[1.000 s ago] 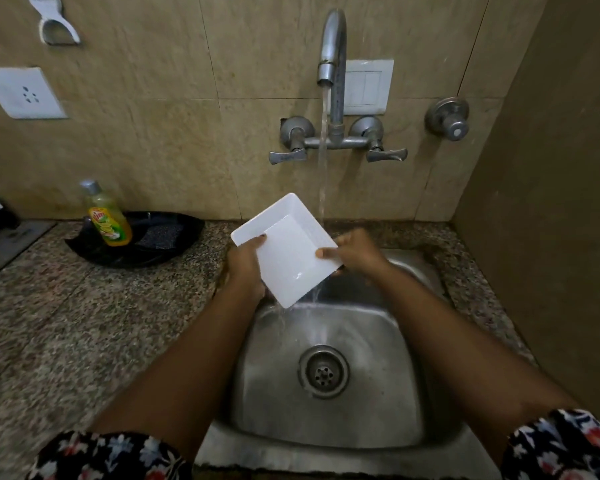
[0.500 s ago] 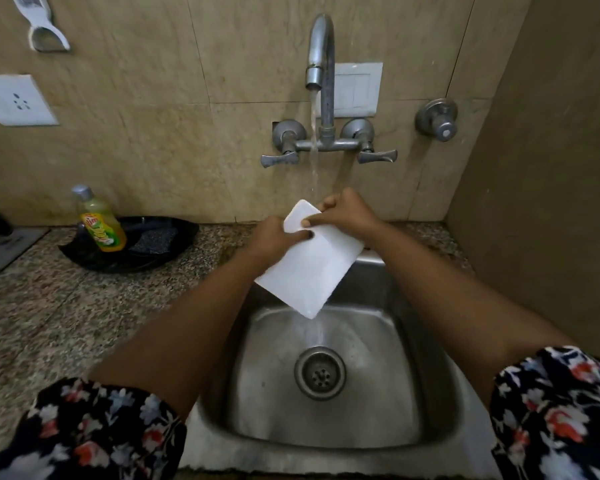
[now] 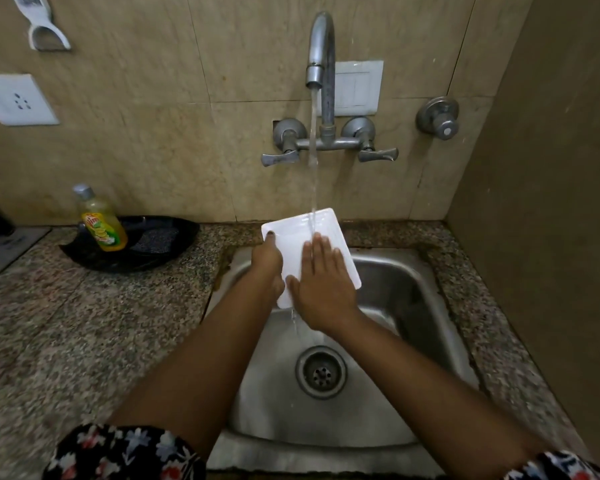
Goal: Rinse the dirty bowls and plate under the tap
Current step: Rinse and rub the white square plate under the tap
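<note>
We see a white square plate (image 3: 300,237) with rounded corners and a shallow raised rim, smooth and glossy, held face up over the back left part of the steel sink (image 3: 413,306). It tilts toward us, and water runs off its near edge into the basin. The stream from the curved metal tap (image 3: 321,46) lands on the plate's upper middle, right at the fingertips of the right hand.

The left hand (image 3: 267,265) grips the plate's left edge, thumb laid on the top face near the far corner, the other fingers hidden beneath. The right hand (image 3: 321,282) lies flat on the plate's face, fingers spread and pointing toward the wall, thumb stretched out to the left.

The sink is brushed steel with a round perforated drain (image 3: 321,372). The tabletop (image 3: 84,323) is speckled granite, the wall behind is beige tile. A yellow bottle of dish liquid (image 3: 101,223) stands in a black dish (image 3: 163,244) well to the left of the sink.

Half a second ago the plate was turned with its underside toward us, one corner hanging low, and both hands pinched its upper edge. Now the plate shows its inner face, and the right hand has opened flat across it.
</note>
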